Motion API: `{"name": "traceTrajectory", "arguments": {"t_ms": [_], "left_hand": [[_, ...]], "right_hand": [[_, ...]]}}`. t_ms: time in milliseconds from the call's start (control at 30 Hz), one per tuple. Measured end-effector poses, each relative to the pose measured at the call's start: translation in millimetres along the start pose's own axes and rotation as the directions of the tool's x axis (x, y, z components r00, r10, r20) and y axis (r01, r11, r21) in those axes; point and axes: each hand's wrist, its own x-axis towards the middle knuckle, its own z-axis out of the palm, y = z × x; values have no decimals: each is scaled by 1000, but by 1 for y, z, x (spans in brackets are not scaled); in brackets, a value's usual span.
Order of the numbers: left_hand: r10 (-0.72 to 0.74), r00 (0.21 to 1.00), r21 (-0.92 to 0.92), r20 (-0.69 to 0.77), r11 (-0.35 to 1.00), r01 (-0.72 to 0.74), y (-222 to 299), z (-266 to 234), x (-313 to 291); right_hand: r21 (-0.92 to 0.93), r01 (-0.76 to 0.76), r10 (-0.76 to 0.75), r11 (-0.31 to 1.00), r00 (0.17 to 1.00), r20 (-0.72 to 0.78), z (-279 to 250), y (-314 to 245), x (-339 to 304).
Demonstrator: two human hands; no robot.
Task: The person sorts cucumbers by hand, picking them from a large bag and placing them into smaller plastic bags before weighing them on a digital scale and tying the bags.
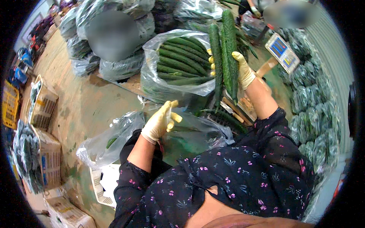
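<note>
My right hand (246, 75), in a pale yellow glove, is wrapped round some long dark green cucumbers (229, 49). They stand nearly upright, and its fingertips show at their left side. Just left of them is a clear plastic bag (150, 78) packed with cucumbers (178, 60) laid in a neat row. My left hand (159, 122), gloved alike, hovers in front of that bag with bent fingers apart and nothing visible in them. Below it a loose clear plastic bag (125, 133) is spread out, with a bit of green inside its left part.
A scale display (282, 52) stands at the right on a post. Bagged cucumbers (304, 98) are stacked along the right wall. Filled grey bags (121, 68) are piled at the far left. Crates (49, 159) line the left, and a white basket (97, 184) sits near my left arm.
</note>
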Motion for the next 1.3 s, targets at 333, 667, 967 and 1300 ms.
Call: {"name": "traceTrajectory", "arguments": {"t_ms": [333, 667, 967, 1300], "left_hand": [[69, 997, -150, 47, 987, -61, -8, -17, 5], [107, 976, -150, 188, 985, -79, -20, -22, -17], [-7, 958, -122, 288, 992, 44, -49, 10, -48], [-79, 996, -100, 47, 991, 83, -25, -25, -28]], "right_hand": [[238, -471, 459, 849, 882, 110, 35, 61, -94], [-121, -943, 949, 309, 314, -22, 53, 138, -111], [466, -765, 794, 446, 578, 189, 7, 252, -123], [173, -860, 780, 479, 327, -533, -6, 292, -118]]}}
